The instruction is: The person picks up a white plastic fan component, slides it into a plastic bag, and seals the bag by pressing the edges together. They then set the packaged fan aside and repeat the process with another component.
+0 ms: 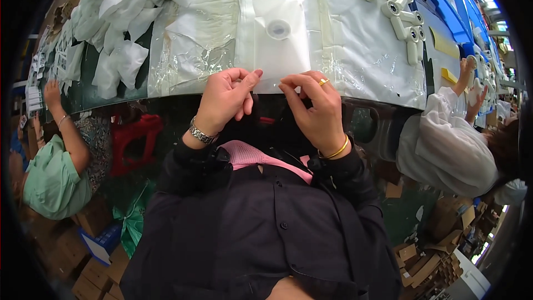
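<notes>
At the table's near edge, my left hand [226, 99] and my right hand [315, 103] face each other, fingers closed in a pinch. A clear plastic bag [267, 85] stretches between them, its near edge at my fingertips. Just beyond lies a folded white wrapping sheet [282, 55] with a small round translucent disc [278, 29] on top. It rests over a stack of flat clear bags [245, 11]. What the white sheet may contain is hidden.
Crumpled white wrapped pieces [119, 33] pile up at the left. Several white handheld devices with round dark-centred ends [397, 19] lie at the right, near blue bins [438, 3]. People work on both sides. A red stool [133, 144] and cardboard boxes [94, 275] are below.
</notes>
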